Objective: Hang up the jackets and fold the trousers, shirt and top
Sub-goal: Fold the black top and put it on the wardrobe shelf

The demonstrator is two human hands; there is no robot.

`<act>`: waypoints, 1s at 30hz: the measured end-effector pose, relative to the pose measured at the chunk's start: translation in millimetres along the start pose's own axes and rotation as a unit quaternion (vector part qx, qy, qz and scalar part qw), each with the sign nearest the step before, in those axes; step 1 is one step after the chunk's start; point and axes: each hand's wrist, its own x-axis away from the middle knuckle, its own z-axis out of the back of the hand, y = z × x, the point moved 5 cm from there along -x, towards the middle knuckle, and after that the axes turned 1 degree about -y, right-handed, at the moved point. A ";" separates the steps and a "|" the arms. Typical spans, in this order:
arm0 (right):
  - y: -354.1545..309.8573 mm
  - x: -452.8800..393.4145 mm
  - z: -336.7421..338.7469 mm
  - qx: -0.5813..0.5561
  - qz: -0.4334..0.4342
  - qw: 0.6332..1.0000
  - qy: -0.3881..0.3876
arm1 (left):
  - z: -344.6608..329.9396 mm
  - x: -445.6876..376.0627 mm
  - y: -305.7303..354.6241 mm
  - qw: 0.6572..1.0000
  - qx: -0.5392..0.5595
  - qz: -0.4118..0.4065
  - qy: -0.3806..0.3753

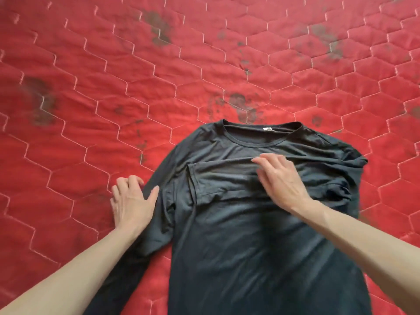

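Item: dark long-sleeved top [238,235], round neck, small white label inside the collar; laid flat, front up, on a red quilted bed cover [91,87] stitched in pale hexagons and marked with several dark blotches. No edge or corner of the bed shows, so the top can only be placed as lying on the cover directly before the person, collar pointing away, hem running out of view at the near side. One sleeve is folded across the chest, its cuff end toward the person's left; the other sleeve trails down along the body of the top on the left side. Left hand [131,203]: palm down at the top's left edge, thumb on the dark cloth, fingers bent onto the red cover; grip holds nothing. Right hand [279,178]: resting on the folded sleeve at chest height, fingers slightly bent and apparently only pressing, though motion blur leaves a light pinch of the cloth possible. Both forearms bare.
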 end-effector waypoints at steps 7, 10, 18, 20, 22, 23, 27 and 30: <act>-101.8 -54.1 -49.5 -0.077 -0.035 0.992 -0.092 | 19.2 -18.0 -29.2 0.980 0.164 -0.059 -0.096; -115.3 -78.5 -51.1 -0.080 -0.056 0.991 -0.092 | 32.9 -27.0 -40.5 0.963 0.234 -0.023 -0.128; -133.1 -89.2 -40.8 0.005 -0.114 0.992 -0.052 | 32.6 -11.7 -99.0 0.928 0.209 -0.017 -0.308; -156.0 -79.7 -37.6 0.028 -0.063 0.998 -0.013 | 37.1 -10.5 -111.0 0.934 0.267 -0.003 -0.236; -188.6 -69.3 -44.4 0.036 0.035 0.999 -0.022 | 40.1 -7.3 -118.5 0.932 0.303 0.007 -0.200; -206.9 -64.5 -51.4 0.030 0.093 0.994 -0.043 | 40.9 -5.6 -121.9 0.928 0.315 0.011 -0.200; -267.2 -66.0 -75.7 0.009 0.197 0.974 -0.109 | 41.1 7.4 -138.6 0.900 0.279 0.010 -0.334; -289.6 -88.7 -90.2 0.053 0.185 0.967 -0.168 | 41.6 18.3 -162.3 0.877 0.176 -0.008 -0.447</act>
